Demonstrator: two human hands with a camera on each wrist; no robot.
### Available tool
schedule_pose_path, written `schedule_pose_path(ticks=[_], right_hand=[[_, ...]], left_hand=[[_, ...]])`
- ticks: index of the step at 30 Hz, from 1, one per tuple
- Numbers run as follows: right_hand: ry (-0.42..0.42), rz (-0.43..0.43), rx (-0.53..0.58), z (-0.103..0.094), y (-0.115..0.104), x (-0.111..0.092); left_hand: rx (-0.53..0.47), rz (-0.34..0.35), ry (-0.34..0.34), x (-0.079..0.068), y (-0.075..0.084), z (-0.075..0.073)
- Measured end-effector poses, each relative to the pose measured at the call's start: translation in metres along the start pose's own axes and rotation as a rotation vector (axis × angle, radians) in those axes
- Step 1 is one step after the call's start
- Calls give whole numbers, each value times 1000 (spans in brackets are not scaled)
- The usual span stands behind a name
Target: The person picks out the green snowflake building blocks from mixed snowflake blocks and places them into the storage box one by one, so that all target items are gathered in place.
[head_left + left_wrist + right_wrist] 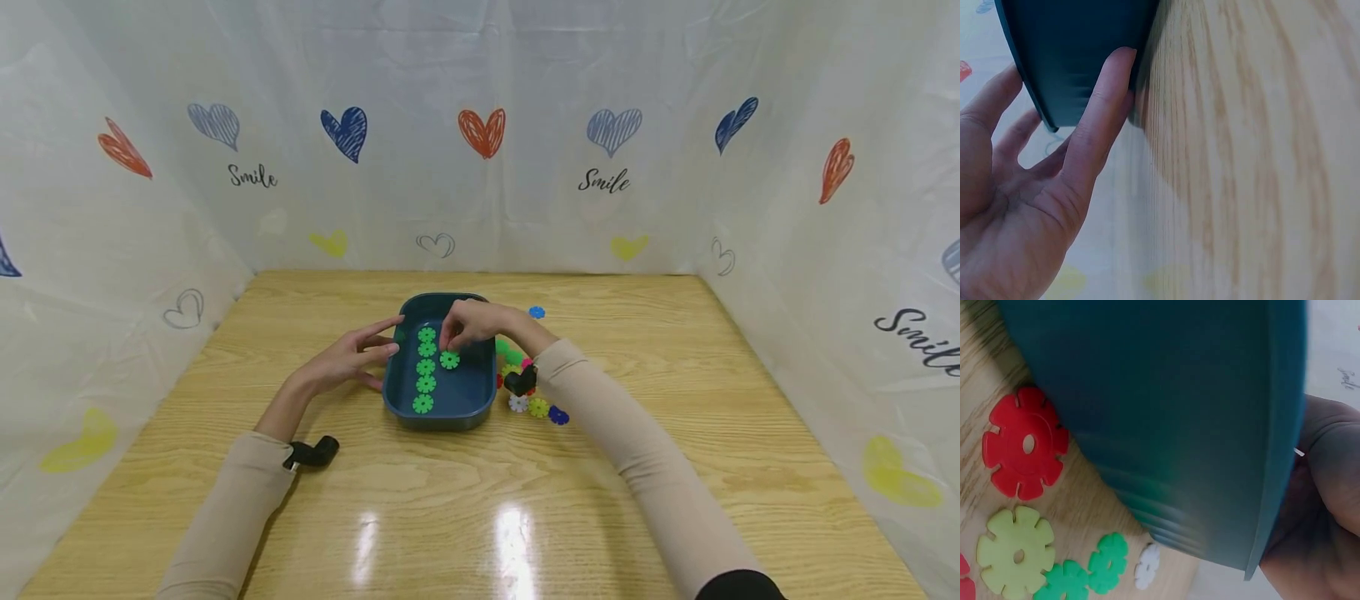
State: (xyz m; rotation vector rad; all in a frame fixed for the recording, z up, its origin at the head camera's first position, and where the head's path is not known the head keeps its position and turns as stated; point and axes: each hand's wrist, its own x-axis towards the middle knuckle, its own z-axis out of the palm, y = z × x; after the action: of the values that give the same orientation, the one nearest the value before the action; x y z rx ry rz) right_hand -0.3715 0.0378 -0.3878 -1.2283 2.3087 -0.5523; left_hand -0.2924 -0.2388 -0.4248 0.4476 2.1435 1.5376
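Observation:
A dark teal rectangular bin [468,392] stands on the wooden table. Inside it, several green flower-shaped discs [425,367] lie in a column along the left. My right hand [474,323] reaches in over the right rim, its fingertips pinching the upper edge of another green flower-shaped disc [449,361] beside that column. In the right wrist view the bin wall hides those fingertips. My left hand [345,360] steadies the bin's left side with extended fingers [1094,115] resting along the wall and rim.
Right of the bin lie loose flower discs: a red one [1025,444], a yellow one [1016,553], a white one [518,403], a dark blue one [558,415] and several green. A light blue disc [537,312] lies farther back. A patterned curtain [480,208] surrounds the table.

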Motion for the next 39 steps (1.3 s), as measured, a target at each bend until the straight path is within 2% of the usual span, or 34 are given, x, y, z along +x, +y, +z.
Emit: schedule_pose_path(ticks=[10,26,33,39], right_hand=[[-28,50,-63,4,-6,2],[-8,71,-57,4,-8,-1],[32,-14,-12,-12,-6,-16],[92,-11,-4,-28,-8,-42]], left_hand=[[2,-7,1,1,0,-1],[4,4,-3,0,0,1],[-2,7,-4,0,-1,1],[4,13,2,0,-1,0]])
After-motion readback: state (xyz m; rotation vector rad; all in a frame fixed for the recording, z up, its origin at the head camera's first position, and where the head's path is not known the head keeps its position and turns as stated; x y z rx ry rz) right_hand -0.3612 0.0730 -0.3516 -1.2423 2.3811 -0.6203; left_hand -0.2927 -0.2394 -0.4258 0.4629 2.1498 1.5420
